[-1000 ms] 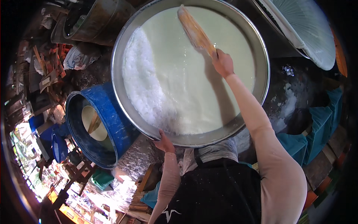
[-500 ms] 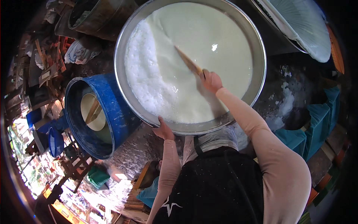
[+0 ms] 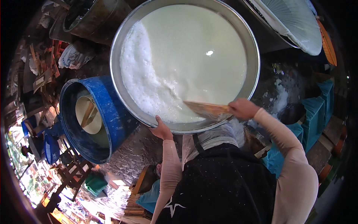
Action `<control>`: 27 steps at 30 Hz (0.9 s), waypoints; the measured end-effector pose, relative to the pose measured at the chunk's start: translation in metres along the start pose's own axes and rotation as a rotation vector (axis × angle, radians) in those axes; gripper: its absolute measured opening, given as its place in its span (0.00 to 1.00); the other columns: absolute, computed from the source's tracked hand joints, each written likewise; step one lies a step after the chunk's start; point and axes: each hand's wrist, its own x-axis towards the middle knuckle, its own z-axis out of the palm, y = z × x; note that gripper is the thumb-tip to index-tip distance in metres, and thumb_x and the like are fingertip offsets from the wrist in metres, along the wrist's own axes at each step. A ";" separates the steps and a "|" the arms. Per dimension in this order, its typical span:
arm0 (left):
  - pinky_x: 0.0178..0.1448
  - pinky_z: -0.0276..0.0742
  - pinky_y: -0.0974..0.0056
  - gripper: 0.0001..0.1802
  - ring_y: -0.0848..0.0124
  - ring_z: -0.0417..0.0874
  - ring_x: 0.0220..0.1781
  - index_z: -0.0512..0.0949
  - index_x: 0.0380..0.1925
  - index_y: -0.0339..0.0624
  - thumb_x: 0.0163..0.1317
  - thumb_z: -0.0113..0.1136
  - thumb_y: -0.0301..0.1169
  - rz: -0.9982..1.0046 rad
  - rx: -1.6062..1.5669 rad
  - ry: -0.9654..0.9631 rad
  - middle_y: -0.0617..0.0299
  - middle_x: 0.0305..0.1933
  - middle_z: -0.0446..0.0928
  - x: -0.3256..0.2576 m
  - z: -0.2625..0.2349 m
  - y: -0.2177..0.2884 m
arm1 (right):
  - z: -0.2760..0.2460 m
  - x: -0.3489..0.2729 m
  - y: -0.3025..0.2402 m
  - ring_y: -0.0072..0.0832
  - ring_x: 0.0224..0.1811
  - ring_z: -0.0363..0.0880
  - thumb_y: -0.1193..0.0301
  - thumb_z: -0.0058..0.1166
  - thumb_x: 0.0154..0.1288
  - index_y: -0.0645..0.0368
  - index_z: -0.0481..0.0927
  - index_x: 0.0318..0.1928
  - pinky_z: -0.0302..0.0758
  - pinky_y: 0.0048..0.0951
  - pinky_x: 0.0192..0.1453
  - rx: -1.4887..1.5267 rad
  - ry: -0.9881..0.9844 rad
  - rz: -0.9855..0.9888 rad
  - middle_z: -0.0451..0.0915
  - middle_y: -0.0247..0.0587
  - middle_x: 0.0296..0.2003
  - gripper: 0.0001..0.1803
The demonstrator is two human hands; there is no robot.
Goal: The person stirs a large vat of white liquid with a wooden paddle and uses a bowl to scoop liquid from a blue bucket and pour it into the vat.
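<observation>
My right hand [image 3: 243, 108] is clenched around the handle of a wooden paddle [image 3: 207, 109], whose flat blade reaches left and dips into the milky white liquid [image 3: 197, 52] at the near edge of a huge round metal basin [image 3: 255, 56]. My left hand [image 3: 161, 130] rests on the basin's near rim, thumb up against the metal and the other fingers curled under it, as far as I can tell from this angle. A thick bank of white foam [image 3: 140, 74] lies along the left side of the liquid; the rest is smooth.

Just left of the basin, touching its side, stands a blue plastic barrel [image 3: 108, 112] with pale liquid and a wooden stick inside. A dark barrel [image 3: 89, 16] sits further back on the left. To the upper right a white cloth-covered frame [image 3: 294, 22] leans near the basin. Blue-green crates [image 3: 315, 115] stand on my right. My black apron [image 3: 223, 183] fills the lower foreground, and wet grey ground [image 3: 134, 153] lies below the basin.
</observation>
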 end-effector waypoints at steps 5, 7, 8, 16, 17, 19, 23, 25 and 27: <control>0.64 0.76 0.52 0.37 0.53 0.77 0.62 0.63 0.67 0.26 0.64 0.67 0.34 -0.056 0.075 0.082 0.42 0.67 0.71 -0.001 0.000 0.000 | -0.098 -0.011 0.033 0.31 0.19 0.79 0.56 0.50 0.73 0.64 0.80 0.36 0.75 0.35 0.26 0.646 -0.196 0.446 0.79 0.43 0.21 0.21; 0.62 0.78 0.52 0.40 0.51 0.78 0.62 0.63 0.67 0.24 0.63 0.69 0.38 0.014 0.118 0.076 0.40 0.66 0.72 0.000 -0.002 -0.003 | -0.088 0.014 0.044 0.26 0.19 0.78 0.56 0.49 0.74 0.64 0.80 0.36 0.73 0.32 0.26 0.706 0.043 0.420 0.77 0.39 0.19 0.21; 0.62 0.78 0.52 0.40 0.51 0.78 0.62 0.63 0.67 0.24 0.63 0.69 0.38 0.008 0.124 0.083 0.40 0.66 0.72 0.001 -0.003 -0.005 | -0.080 0.032 0.046 0.21 0.19 0.76 0.56 0.48 0.75 0.65 0.79 0.36 0.72 0.29 0.25 0.757 0.287 0.393 0.75 0.36 0.18 0.22; 0.60 0.79 0.53 0.43 0.51 0.80 0.60 0.64 0.65 0.22 0.60 0.71 0.42 0.012 0.248 0.094 0.39 0.64 0.73 0.018 -0.015 -0.031 | -0.058 0.252 0.071 0.61 0.36 0.80 0.58 0.46 0.72 0.59 0.81 0.41 0.76 0.57 0.43 0.301 0.842 0.471 0.81 0.62 0.31 0.18; 0.60 0.79 0.53 0.43 0.51 0.80 0.60 0.64 0.65 0.22 0.60 0.71 0.42 0.011 0.251 0.089 0.39 0.64 0.73 0.015 -0.011 -0.025 | -0.056 0.265 0.076 0.61 0.36 0.80 0.58 0.46 0.72 0.59 0.81 0.41 0.76 0.57 0.43 0.301 0.842 0.477 0.81 0.62 0.31 0.18; 0.64 0.76 0.53 0.41 0.50 0.77 0.63 0.64 0.66 0.23 0.60 0.71 0.38 -0.062 0.257 0.115 0.39 0.67 0.71 0.009 -0.006 -0.014 | -0.050 0.284 0.075 0.61 0.37 0.81 0.56 0.45 0.72 0.59 0.80 0.40 0.77 0.57 0.44 0.276 0.776 0.452 0.82 0.62 0.31 0.19; 0.60 0.79 0.52 0.41 0.51 0.80 0.59 0.66 0.64 0.22 0.60 0.71 0.42 0.001 0.278 0.160 0.39 0.63 0.74 0.010 -0.004 -0.013 | -0.026 0.291 0.059 0.61 0.37 0.81 0.56 0.44 0.73 0.59 0.80 0.40 0.77 0.57 0.44 0.284 0.706 0.426 0.83 0.61 0.32 0.19; 0.60 0.79 0.52 0.40 0.51 0.80 0.59 0.66 0.65 0.23 0.61 0.70 0.40 -0.026 0.243 0.102 0.39 0.65 0.73 0.003 0.000 -0.002 | -0.004 0.276 0.051 0.59 0.34 0.81 0.56 0.44 0.73 0.58 0.79 0.43 0.78 0.56 0.42 0.224 0.668 0.381 0.82 0.60 0.31 0.18; 0.62 0.78 0.53 0.41 0.51 0.79 0.61 0.65 0.65 0.22 0.61 0.70 0.40 -0.020 0.226 0.097 0.38 0.65 0.72 0.008 -0.004 -0.010 | 0.019 0.258 0.038 0.60 0.32 0.80 0.56 0.44 0.73 0.58 0.78 0.44 0.77 0.57 0.40 0.207 0.680 0.350 0.82 0.60 0.30 0.18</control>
